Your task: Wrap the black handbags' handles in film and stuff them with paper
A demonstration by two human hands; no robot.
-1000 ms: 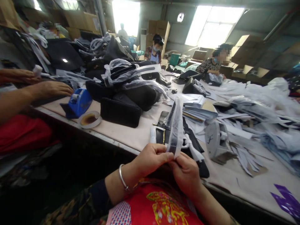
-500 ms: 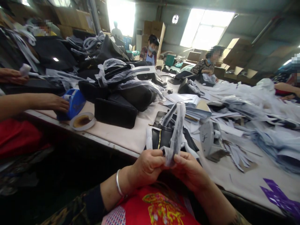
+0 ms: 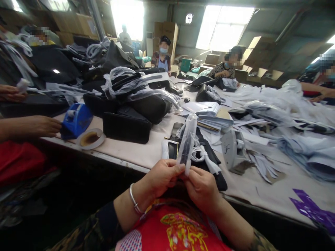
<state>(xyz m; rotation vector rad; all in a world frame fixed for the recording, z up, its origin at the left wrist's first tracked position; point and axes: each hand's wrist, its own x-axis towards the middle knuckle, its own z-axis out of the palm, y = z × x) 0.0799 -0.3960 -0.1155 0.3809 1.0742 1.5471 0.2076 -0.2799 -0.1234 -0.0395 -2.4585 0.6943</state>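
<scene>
Between my two hands, a bag handle (image 3: 187, 143) wrapped in thin translucent plastic stands upright in a narrow loop. My left hand (image 3: 162, 177) pinches its lower end between thumb and fingers. Close against it, my right hand (image 3: 201, 185) has its fingers curled at the foot of the same handle. Just behind lies a black handbag (image 3: 221, 178) at the table edge, with gold-coloured trim. A white-wrapped strap (image 3: 200, 153) is coiled on the bag. My hands and the handle hide part of the bag.
A grey tape dispenser (image 3: 230, 148) stands right of the bag, near paper strips (image 3: 267, 167). Stacked black bags (image 3: 127, 125) lie left. A co-worker's hand (image 3: 49, 126) is beside a blue tape dispenser (image 3: 75, 122) and a tape roll (image 3: 97, 139). Purple tape (image 3: 312, 211) marks the table's right.
The wrapped handle has turned into a narrower loop leaning slightly differently, and my hands have shifted at its base. The coiled strap now shows. The co-worker's hand has drawn left from the blue dispenser.
</scene>
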